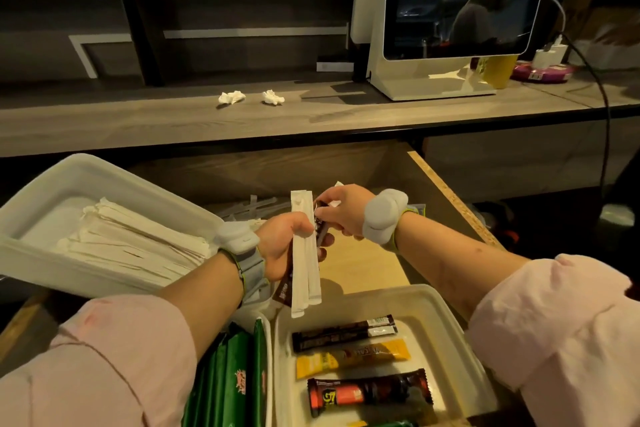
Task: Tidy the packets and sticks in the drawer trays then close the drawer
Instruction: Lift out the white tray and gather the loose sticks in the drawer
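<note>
My left hand [282,246] grips white paper-wrapped sticks [304,270] held upright, together with a dark brown packet [284,289] behind them. My right hand [341,210] pinches the top end of that brown packet beside the sticks. Both hands hover above the open wooden drawer [446,191]. A white tray [114,180] at the left holds many white wrapped sticks [135,236]. A second white tray [440,315] at the front holds a dark stick packet [343,331], a yellow packet [353,355] and a black-orange G7 packet [370,392]. Green packets [228,378] stand in a tray on its left.
Clear plastic stirrers [256,206] lie loose at the back of the drawer. Two crumpled tissues [231,98] [272,97] sit on the wooden counter [138,121] above. A white screen terminal [450,21] stands at the right, with a black cable [604,107] hanging down.
</note>
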`<move>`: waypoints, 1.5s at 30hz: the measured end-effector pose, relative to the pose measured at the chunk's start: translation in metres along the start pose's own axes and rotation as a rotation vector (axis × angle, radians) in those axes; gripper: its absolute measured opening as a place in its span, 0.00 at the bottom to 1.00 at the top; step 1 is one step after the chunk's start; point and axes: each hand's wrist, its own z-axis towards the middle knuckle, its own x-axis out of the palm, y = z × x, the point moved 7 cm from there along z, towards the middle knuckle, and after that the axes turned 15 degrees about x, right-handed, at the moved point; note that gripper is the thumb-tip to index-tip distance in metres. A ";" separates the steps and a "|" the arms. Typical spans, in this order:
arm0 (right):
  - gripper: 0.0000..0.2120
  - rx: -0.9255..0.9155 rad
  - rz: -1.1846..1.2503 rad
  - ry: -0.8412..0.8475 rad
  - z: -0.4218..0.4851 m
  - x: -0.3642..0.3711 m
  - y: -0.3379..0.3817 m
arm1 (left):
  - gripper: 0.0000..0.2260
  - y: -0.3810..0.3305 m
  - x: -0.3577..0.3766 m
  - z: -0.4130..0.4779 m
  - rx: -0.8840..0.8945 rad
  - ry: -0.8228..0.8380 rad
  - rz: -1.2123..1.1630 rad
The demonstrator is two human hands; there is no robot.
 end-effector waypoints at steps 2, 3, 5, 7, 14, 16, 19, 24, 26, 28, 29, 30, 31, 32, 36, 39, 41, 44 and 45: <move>0.12 0.010 0.075 0.015 0.000 0.000 -0.003 | 0.08 0.004 0.004 0.001 -0.025 0.005 -0.007; 0.09 0.006 0.116 0.008 0.000 0.000 -0.003 | 0.08 0.006 0.004 0.002 -0.035 0.004 0.013; 0.06 0.001 0.174 -0.026 0.000 -0.005 -0.003 | 0.06 0.009 0.005 0.003 -0.047 0.006 0.053; 0.08 0.008 0.175 -0.080 0.002 -0.015 -0.003 | 0.06 0.009 0.005 0.002 -0.065 0.016 0.068; 0.06 0.016 0.419 -0.261 -0.016 -0.082 -0.007 | 0.04 0.010 -0.016 0.013 -0.015 0.004 0.211; 0.04 0.023 0.401 -0.187 -0.023 -0.093 -0.008 | 0.03 0.010 -0.019 0.015 -0.024 -0.069 0.179; 0.03 0.101 0.350 0.061 -0.028 -0.077 -0.015 | 0.08 0.002 -0.024 0.018 0.078 -0.228 0.055; 0.07 0.058 0.088 0.576 -0.043 -0.018 -0.010 | 0.07 -0.003 -0.034 0.019 0.166 -0.297 0.026; 0.08 0.076 0.012 0.676 -0.049 -0.001 -0.007 | 0.06 -0.005 -0.036 0.019 0.170 -0.326 0.015; 0.11 0.087 -0.070 0.697 -0.057 0.005 -0.008 | 0.11 -0.004 -0.035 0.019 0.169 -0.342 -0.009; 0.12 0.101 -0.105 0.679 -0.061 0.004 -0.008 | 0.13 -0.004 -0.035 0.019 0.180 -0.354 -0.037; 0.13 0.144 -0.138 0.639 -0.062 0.003 -0.010 | 0.12 -0.006 -0.033 0.018 0.206 -0.363 -0.074; 0.12 0.211 -0.193 0.604 -0.065 0.001 -0.014 | 0.10 -0.009 -0.032 0.018 0.249 -0.370 -0.096; 0.12 0.271 -0.342 0.620 -0.069 0.003 -0.021 | 0.08 -0.012 -0.032 0.018 0.296 -0.376 -0.097; 0.17 0.371 -0.464 0.501 -0.046 0.002 -0.020 | 0.07 -0.023 -0.034 0.016 0.418 -0.331 0.086; 0.19 0.130 -0.011 0.015 -0.014 -0.026 0.001 | 0.09 -0.022 -0.024 0.013 0.393 -0.260 0.199; 0.23 -0.088 0.341 -0.236 -0.015 -0.047 0.011 | 0.09 -0.020 -0.014 0.010 0.341 -0.216 0.281; 0.24 -0.209 0.588 -0.182 -0.015 -0.047 0.021 | 0.09 -0.014 -0.002 0.008 0.265 -0.142 0.395; 0.21 -0.212 0.562 -0.115 -0.016 -0.040 0.025 | 0.09 -0.014 0.001 0.008 0.250 -0.124 0.404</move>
